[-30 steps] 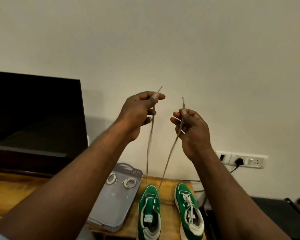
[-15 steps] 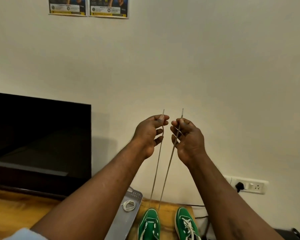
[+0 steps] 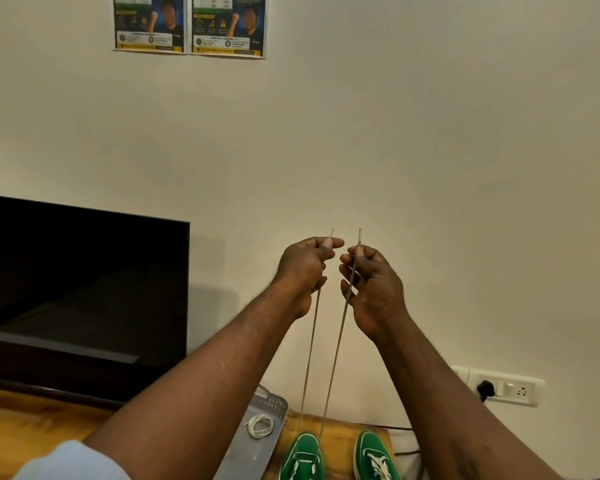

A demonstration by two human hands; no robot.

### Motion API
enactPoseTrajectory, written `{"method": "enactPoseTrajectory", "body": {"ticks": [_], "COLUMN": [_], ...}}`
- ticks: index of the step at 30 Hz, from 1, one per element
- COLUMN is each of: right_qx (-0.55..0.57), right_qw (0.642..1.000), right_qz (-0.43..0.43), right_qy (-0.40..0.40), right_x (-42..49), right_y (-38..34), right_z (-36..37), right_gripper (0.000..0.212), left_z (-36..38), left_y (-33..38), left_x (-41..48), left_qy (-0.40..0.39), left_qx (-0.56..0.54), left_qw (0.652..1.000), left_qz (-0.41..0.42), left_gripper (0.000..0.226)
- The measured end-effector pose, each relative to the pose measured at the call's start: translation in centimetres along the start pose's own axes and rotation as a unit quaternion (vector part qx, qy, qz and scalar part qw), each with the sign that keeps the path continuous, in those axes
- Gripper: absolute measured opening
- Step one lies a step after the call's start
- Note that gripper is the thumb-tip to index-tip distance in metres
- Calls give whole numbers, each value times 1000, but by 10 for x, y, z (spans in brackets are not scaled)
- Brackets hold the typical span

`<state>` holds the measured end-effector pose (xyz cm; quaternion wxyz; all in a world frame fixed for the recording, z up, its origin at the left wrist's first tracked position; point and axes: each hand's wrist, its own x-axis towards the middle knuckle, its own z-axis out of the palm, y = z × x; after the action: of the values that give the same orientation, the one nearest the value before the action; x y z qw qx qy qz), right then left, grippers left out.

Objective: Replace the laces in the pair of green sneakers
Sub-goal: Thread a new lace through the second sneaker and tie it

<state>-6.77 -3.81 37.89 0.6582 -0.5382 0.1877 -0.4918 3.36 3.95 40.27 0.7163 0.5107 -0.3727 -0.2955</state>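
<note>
Two green sneakers stand toe-forward on the wooden table at the bottom edge: the left sneaker [image 3: 303,457] and the right sneaker [image 3: 374,457], which carries white laces. A thin pale lace [image 3: 329,375] rises in two taut strands from the left sneaker. My left hand [image 3: 303,268] pinches one strand near its tip, held high in front of the wall. My right hand [image 3: 373,285] pinches the other strand beside it. Both tips stick up above my fingers, level with each other.
A grey tray [image 3: 253,441] left of the sneakers holds a coiled white lace [image 3: 260,426]. A black TV screen [image 3: 80,289] stands at the left on the wooden table [image 3: 21,420]. A wall socket with a plug [image 3: 499,389] is at the right; posters [image 3: 189,24] hang above.
Both hands have risen and come closer together, drawing the two lace strands up and even. My view has tilted up, so the sneakers sit lower in frame.
</note>
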Motion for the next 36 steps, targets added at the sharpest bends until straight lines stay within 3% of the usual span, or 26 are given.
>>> {"method": "enactPoseTrajectory", "body": {"ticks": [7,36], "right_qx": [-10,-7], "right_qw": [1000,1000], "right_qz": [-6,-10], "right_qy": [10,26], "right_x": [3,3], "right_y": [0,0], "right_z": [2,-1], "right_gripper": [18,21], "left_z": [0,8], "left_y": [-6,-8], "left_x": [7,11], "left_qy": [41,74], "left_qx": [-2,-14], "left_qw": [999,996], "left_qz": [11,40], "left_gripper": [16,12]}}
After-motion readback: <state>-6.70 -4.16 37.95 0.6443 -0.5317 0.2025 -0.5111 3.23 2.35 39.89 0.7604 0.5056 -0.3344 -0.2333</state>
